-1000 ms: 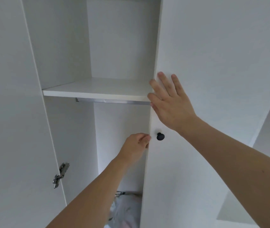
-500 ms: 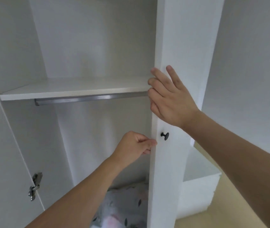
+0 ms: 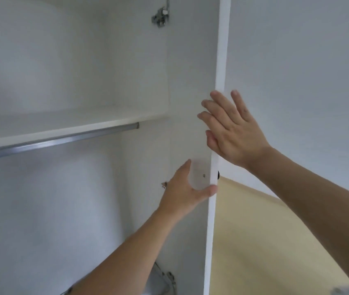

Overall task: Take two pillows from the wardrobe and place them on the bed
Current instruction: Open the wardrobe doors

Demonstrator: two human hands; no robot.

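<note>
The white wardrobe door (image 3: pixel 190 81) stands swung out, its thin edge (image 3: pixel 221 50) facing me. My left hand (image 3: pixel 182 192) lies on the door's inner face, thumb hooked around the edge just below the black knob (image 3: pixel 218 175). My right hand (image 3: pixel 233 128) rests flat on the outer side of the edge, fingers spread, holding nothing. The wardrobe's lower part is mostly cut off. Only a pale scrap of fabric (image 3: pixel 153 287) shows behind my left forearm, and no pillow can be made out.
Inside the wardrobe are a bare white shelf (image 3: pixel 63 126) and a metal hanging rail (image 3: pixel 58 141) under it. Door hinges sit at the top (image 3: pixel 160 14) and bottom (image 3: pixel 169 277). Right of the door are a white wall (image 3: pixel 297 81) and beige floor (image 3: pixel 265 241).
The door has swung further open to the right, exposing its inner face. My left hand has opened from a pinch to a flat hold with the thumb on the edge. The patterned fabric dropped out of view.
</note>
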